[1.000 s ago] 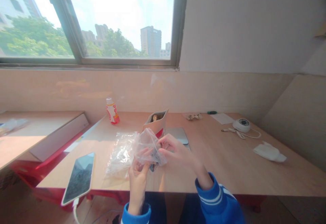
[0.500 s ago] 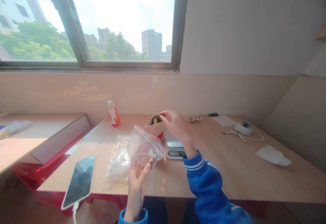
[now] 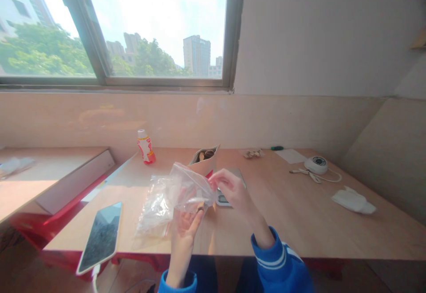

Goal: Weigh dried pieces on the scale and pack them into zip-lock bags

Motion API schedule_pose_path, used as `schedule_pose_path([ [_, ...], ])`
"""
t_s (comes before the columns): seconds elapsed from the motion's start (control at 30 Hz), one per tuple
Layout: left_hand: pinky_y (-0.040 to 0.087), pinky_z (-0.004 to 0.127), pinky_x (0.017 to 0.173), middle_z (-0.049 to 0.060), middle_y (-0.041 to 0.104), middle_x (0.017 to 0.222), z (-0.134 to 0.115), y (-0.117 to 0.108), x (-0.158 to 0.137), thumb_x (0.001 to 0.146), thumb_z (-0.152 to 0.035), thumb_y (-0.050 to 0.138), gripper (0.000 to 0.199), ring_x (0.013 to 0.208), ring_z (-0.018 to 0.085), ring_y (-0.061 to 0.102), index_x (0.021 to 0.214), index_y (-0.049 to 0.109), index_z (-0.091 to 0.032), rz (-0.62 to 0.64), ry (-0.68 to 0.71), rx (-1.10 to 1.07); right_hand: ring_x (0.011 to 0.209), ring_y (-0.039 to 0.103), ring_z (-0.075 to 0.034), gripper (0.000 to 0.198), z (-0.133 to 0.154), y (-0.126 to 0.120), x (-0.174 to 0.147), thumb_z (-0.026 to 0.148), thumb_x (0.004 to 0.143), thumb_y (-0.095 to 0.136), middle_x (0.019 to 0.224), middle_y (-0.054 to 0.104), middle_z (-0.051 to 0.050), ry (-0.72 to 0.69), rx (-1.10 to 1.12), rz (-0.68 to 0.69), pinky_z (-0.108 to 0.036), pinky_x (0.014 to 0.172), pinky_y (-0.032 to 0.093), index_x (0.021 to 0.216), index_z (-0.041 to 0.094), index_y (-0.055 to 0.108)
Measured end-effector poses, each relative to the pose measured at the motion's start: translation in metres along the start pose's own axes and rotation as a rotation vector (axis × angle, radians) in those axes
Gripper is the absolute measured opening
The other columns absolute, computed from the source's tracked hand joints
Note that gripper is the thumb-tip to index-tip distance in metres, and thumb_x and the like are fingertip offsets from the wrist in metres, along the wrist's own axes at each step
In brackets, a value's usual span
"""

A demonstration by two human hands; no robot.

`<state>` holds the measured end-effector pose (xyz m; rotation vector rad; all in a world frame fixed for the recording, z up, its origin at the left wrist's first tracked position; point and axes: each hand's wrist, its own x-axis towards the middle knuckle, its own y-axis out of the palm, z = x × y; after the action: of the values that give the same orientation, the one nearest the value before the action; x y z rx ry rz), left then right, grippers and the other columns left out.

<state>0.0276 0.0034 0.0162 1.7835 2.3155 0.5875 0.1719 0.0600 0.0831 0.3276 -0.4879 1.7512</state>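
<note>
My left hand (image 3: 185, 227) holds a small clear plastic bag (image 3: 189, 188) from below, above the front of the wooden table (image 3: 299, 213). My right hand (image 3: 231, 188) pinches the bag's right edge at its mouth. A small brown piece shows inside the bag near my left fingers. Just behind the bag stands an open paper pouch (image 3: 203, 160) with brown pieces inside. A small digital scale (image 3: 223, 197) lies behind my right hand, mostly hidden. A heap of clear plastic bags (image 3: 153, 204) lies on the table to the left.
A phone (image 3: 99, 236) on a cable lies at the table's front left edge. A small red-and-white bottle (image 3: 144, 146) stands at the back left. At the right are a round white device (image 3: 316, 164) with cord, a white cloth (image 3: 353, 199), paper and a green pen (image 3: 277, 148).
My right hand reached to the paper pouch half a second ago and has come back to the mouth of the clear bag. My left hand kept holding the bag.
</note>
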Motion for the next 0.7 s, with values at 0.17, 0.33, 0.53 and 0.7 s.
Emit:
schedule_pose_path([
  [0.17,0.047,0.04,0.1,0.005,0.061,0.124,0.005,0.0,0.001,0.07,-0.026,0.073,0.074,0.11,0.022,0.061,0.136,0.04,-0.033,0.049,0.008,0.021,0.075,0.059,-0.014,0.017,-0.001,-0.005,-0.014,0.036,0.088,0.052,0.085,0.063,-0.001,0.081,-0.025,0.094,-0.028,0.072,0.048,0.089,0.021,0.061],
  [0.33,0.048,0.039,0.098,0.008,0.06,0.126,0.006,-0.001,0.0,0.073,-0.032,0.07,0.06,0.112,0.023,0.059,0.129,0.049,-0.027,0.083,0.066,0.141,0.09,0.054,-0.016,0.016,-0.001,-0.007,-0.017,0.033,0.088,0.054,0.091,0.055,-0.002,-0.005,-0.319,0.111,-0.029,0.082,0.045,0.092,0.025,0.067],
  [0.53,0.049,0.037,0.096,0.009,0.061,0.124,0.012,-0.012,0.004,0.072,-0.037,0.07,0.061,0.111,0.023,0.06,0.127,0.049,-0.024,0.05,0.07,0.197,0.1,0.053,-0.019,0.014,-0.008,-0.006,-0.017,0.034,0.083,0.062,0.101,0.059,-0.003,0.0,-0.346,0.276,-0.036,0.091,0.043,0.091,0.026,0.069],
  [0.7,0.051,0.035,0.092,0.01,0.062,0.121,0.009,-0.016,0.004,0.069,-0.037,0.072,0.055,0.112,0.025,0.059,0.119,0.055,-0.021,-0.018,0.127,0.199,0.102,0.058,-0.02,0.016,-0.009,-0.002,-0.014,0.034,0.083,0.063,0.102,0.068,0.0,-0.079,-0.253,0.36,-0.037,0.095,0.041,0.095,0.029,0.071],
])
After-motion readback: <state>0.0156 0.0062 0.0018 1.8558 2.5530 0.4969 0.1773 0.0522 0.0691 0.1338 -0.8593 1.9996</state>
